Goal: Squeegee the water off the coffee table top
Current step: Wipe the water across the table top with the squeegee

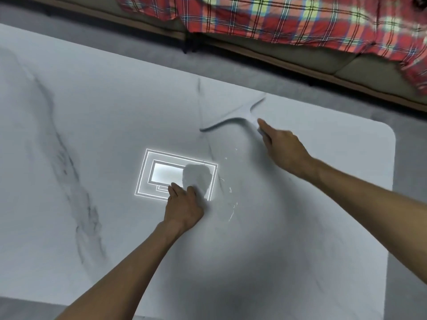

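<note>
A pale grey squeegee [233,118] lies with its curved blade on the white marble coffee table top [92,135], near the far right part. My right hand [283,148] is shut on the squeegee's handle, forefinger stretched along it toward the blade. Thin glinting streaks of water [231,204] sit on the table between my two hands, below the blade. My left hand [183,205] rests palm down on the table, fingers spread, holding nothing.
A bright rectangular reflection of a ceiling light [157,174] shows on the table by my left hand. Beyond the far edge is grey floor [161,56], then a sofa with a red plaid cloth [288,17]. The table's rounded right corner [388,132] is close.
</note>
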The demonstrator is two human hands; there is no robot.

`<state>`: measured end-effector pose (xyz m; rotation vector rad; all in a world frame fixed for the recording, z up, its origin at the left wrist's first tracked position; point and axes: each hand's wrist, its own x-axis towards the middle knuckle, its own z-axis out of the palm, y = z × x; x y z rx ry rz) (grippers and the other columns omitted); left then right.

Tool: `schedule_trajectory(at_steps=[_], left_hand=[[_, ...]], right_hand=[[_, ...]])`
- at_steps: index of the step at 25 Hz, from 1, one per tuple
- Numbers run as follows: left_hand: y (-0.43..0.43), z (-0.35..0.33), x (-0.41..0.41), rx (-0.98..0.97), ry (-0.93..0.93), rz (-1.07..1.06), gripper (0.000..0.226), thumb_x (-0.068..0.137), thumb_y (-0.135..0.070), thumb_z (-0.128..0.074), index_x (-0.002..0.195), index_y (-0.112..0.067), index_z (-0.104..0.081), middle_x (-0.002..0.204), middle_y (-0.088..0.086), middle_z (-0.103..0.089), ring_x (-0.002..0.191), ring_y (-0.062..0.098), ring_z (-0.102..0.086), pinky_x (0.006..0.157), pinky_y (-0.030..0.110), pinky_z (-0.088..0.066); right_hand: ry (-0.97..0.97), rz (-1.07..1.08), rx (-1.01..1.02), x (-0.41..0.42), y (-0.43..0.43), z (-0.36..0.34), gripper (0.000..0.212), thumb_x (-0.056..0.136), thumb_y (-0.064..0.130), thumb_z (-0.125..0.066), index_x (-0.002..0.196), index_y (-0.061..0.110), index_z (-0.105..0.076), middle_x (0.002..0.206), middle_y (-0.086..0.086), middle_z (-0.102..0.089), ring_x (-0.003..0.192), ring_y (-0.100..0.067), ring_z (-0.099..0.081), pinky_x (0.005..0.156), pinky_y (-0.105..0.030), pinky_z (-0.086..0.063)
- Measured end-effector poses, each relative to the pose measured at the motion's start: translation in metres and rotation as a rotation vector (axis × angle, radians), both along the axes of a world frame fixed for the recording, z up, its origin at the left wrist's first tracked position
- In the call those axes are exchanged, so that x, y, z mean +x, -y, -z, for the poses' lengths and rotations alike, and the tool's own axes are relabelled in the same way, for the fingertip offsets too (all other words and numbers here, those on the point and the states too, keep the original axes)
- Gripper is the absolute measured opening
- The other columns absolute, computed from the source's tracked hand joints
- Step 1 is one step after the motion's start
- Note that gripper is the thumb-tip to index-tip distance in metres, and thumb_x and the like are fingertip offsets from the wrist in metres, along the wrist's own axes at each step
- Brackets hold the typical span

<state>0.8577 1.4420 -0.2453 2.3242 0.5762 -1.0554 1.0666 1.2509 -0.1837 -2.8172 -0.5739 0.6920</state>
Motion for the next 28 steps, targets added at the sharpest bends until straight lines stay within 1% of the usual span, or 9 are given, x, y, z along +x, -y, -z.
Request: schedule_trajectory(at_steps=[3,7,10,13,15,17,19,22,28], left_hand=[[0.004,-0.001,0.002,0.004,-0.003,-0.026,0.051,0.091,-0.01,-0.039,0.14,0.002,-0.031,0.149,0.042,-0.014,0.142,0.053,-0.013,0.113,0.05,-0.03],[0.002,-0.004,0.005,0.045,0.011,-0.07,0.051,0.092,-0.018,-0.05,0.139,-0.003,-0.041,0.15,0.03,-0.023,0.139,0.048,-0.026,0.113,0.05,-0.033],[0.005,-0.003,0.0,0.033,0.041,-0.021,0.043,0.091,-0.007,-0.039,0.134,0.001,-0.039,0.143,0.035,-0.033,0.139,0.051,-0.019,0.113,0.048,-0.029],[0.009,-0.004,-0.01,0.064,0.136,-0.034,0.035,0.084,-0.005,-0.044,0.119,-0.002,-0.049,0.126,0.026,-0.044,0.123,0.042,-0.036,0.099,0.039,-0.037],[0.012,-0.004,-0.017,0.058,0.164,-0.022,0.035,0.083,-0.005,-0.047,0.118,-0.002,-0.05,0.127,0.027,-0.04,0.122,0.042,-0.036,0.099,0.039,-0.037],[0.013,0.0,-0.022,0.047,0.14,0.0,0.038,0.084,-0.007,-0.048,0.122,-0.003,-0.047,0.138,0.034,-0.03,0.134,0.045,-0.026,0.106,0.042,-0.034],[0.012,0.005,-0.023,0.035,0.114,-0.01,0.041,0.085,-0.008,-0.049,0.125,-0.003,-0.045,0.148,0.038,-0.017,0.143,0.047,-0.012,0.112,0.043,-0.029],[0.012,0.008,-0.024,0.029,0.104,-0.004,0.043,0.085,-0.009,-0.05,0.126,-0.003,-0.044,0.151,0.038,-0.01,0.147,0.046,-0.003,0.116,0.043,-0.024],[0.011,0.0,-0.026,0.042,0.152,-0.017,0.039,0.083,-0.005,-0.05,0.122,-0.001,-0.047,0.145,0.033,-0.024,0.14,0.041,-0.021,0.107,0.038,-0.033]], right_hand=[[-0.052,-0.001,-0.062,-0.045,0.063,-0.014,0.047,0.104,0.034,-0.03,0.15,0.038,-0.025,0.108,-0.013,-0.067,0.096,-0.038,-0.063,0.076,-0.039,-0.048],[-0.168,0.047,-0.177,-0.089,0.116,-0.043,0.047,0.103,0.034,-0.027,0.149,0.043,-0.02,0.088,-0.001,-0.065,0.077,-0.026,-0.06,0.067,-0.033,-0.045],[-0.142,0.081,-0.124,-0.08,0.118,-0.059,0.044,0.103,0.039,-0.029,0.147,0.039,-0.029,0.109,-0.011,-0.07,0.094,-0.036,-0.064,0.079,-0.035,-0.049],[-0.006,0.09,0.001,-0.026,0.069,-0.051,0.042,0.103,0.035,-0.031,0.144,0.026,-0.037,0.124,-0.02,-0.063,0.107,-0.045,-0.058,0.087,-0.042,-0.045],[-0.013,0.155,0.005,0.018,0.026,-0.036,0.038,0.103,0.027,-0.03,0.139,0.019,-0.039,0.126,-0.02,-0.059,0.11,-0.046,-0.052,0.084,-0.041,-0.041],[-0.045,0.261,0.021,0.047,-0.011,-0.02,0.032,0.101,0.021,-0.029,0.129,0.016,-0.044,0.125,-0.02,-0.057,0.108,-0.042,-0.05,0.078,-0.038,-0.038],[-0.071,0.323,0.042,0.053,-0.035,-0.006,0.031,0.099,0.019,-0.029,0.125,0.016,-0.045,0.124,-0.02,-0.056,0.104,-0.039,-0.051,0.078,-0.04,-0.043],[-0.034,0.195,0.008,0.021,-0.034,0.006,0.04,0.099,0.015,-0.03,0.138,0.018,-0.035,0.122,-0.021,-0.058,0.108,-0.043,-0.051,0.082,-0.041,-0.041],[-0.141,-0.098,-0.081,-0.086,0.06,-0.012,0.054,0.102,0.026,-0.03,0.152,0.036,-0.013,0.103,-0.013,-0.06,0.092,-0.036,-0.06,0.077,-0.039,-0.044]])
